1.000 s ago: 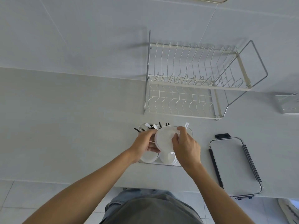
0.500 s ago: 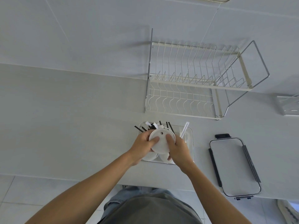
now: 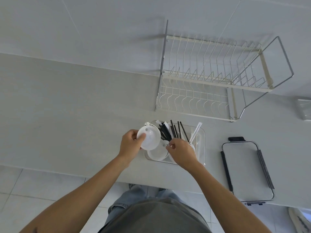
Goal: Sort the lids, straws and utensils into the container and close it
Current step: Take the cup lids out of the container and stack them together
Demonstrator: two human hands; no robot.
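A clear rectangular container (image 3: 202, 148) sits near the counter's front edge. Inside it are white round lids (image 3: 157, 153), several black straws (image 3: 170, 132) leaning against the far wall, and a paper-wrapped straw (image 3: 196, 131). My left hand (image 3: 129, 144) holds a white round lid (image 3: 149, 137) just above the container's left edge. My right hand (image 3: 181, 151) reaches into the container, fingertips pinched at the lower ends of the black straws beside a lid; what they grip is unclear. The container's own lid (image 3: 246, 170), clear with black clips, lies flat to the right.
A white wire dish rack (image 3: 210, 78) stands behind the container against the wall. A clear plastic box (image 3: 304, 109) is at the far right edge. The counter's front edge runs just below my hands, with tiled floor underneath.
Both hands held the white lid together over the container. Now the left hand alone carries it to the left, and the right hand has let go and dropped into the container by the straws.
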